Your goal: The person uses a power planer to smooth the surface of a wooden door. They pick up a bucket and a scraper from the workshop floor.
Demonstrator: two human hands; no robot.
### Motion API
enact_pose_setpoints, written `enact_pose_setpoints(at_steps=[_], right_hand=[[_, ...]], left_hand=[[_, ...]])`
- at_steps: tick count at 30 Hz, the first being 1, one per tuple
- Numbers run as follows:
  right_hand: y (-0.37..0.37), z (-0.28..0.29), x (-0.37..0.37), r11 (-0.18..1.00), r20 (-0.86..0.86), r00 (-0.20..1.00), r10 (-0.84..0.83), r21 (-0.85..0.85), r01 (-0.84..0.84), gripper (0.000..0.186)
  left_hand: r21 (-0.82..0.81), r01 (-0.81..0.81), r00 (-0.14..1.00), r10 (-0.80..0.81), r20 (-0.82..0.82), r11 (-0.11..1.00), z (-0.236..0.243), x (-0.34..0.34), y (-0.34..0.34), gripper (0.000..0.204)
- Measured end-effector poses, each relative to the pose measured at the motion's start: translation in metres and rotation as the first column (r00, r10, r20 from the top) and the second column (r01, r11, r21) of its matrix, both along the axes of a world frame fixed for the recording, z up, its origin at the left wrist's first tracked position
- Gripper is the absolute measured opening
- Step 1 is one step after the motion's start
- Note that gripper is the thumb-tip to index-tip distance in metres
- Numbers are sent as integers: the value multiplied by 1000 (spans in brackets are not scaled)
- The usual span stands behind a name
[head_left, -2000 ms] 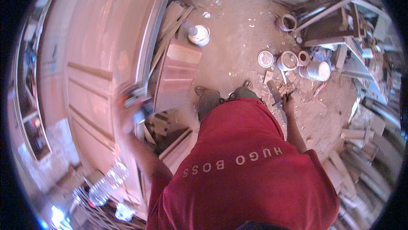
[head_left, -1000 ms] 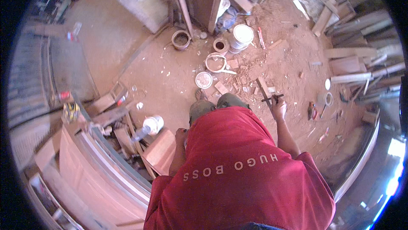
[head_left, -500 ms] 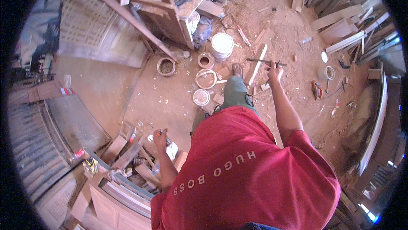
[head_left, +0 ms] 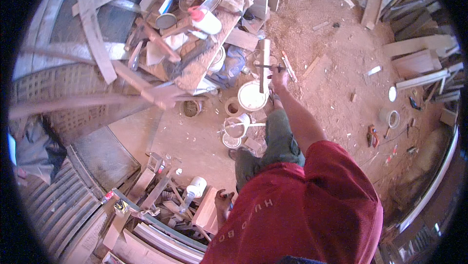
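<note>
Compared with half a second ago, the right hand (head_left: 280,78) is reaching farther forward, bringing a dark bar (head_left: 269,66) and a pale wooden piece (head_left: 264,52) from the chip-strewn floor (head_left: 317,96) area over to the white-topped bucket (head_left: 251,96), while the left hand (head_left: 223,206) is drawing in from near the white tub (head_left: 196,186) toward the body. The right hand is closing its fingers around one end of the bar, which is crossing the wooden piece; whether the two are joined, I cannot tell. The lower end of the wooden piece is overlapping the bucket's edge in view, though contact is unclear. The left hand is curling around a small orange-red thing (head_left: 224,196), mostly hidden by the fingers, just beside a brown panel (head_left: 205,209). Beyond the bucket, a cluttered worktop (head_left: 197,74) is carrying a white bottle with a red cap (head_left: 207,22) among wood scraps and tins. Nearer the legs, a brown pot (head_left: 233,106) and an open white bucket (head_left: 243,119) are standing together, and an orange-and-dark tool (head_left: 372,137) is lying well apart to the right.
</note>
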State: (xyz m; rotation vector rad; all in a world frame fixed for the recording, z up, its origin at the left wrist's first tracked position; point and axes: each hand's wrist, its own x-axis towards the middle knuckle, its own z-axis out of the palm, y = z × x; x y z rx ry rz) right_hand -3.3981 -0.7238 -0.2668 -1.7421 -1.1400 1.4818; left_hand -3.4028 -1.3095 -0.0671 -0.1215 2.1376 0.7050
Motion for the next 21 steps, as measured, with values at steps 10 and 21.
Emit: enact_pose_setpoints(at_steps=[10, 21], right_hand=[[59, -29, -208, 799, -528, 846, 74, -476, -367, 41], [-8, 53, -101, 291, 197, 402, 894, 425, -857, 39]], left_hand=[[-221, -50, 998, 43, -36, 974, 71, 68, 169, 53], [223, -626, 776, 569, 272, 747, 31, 22, 280, 55]])
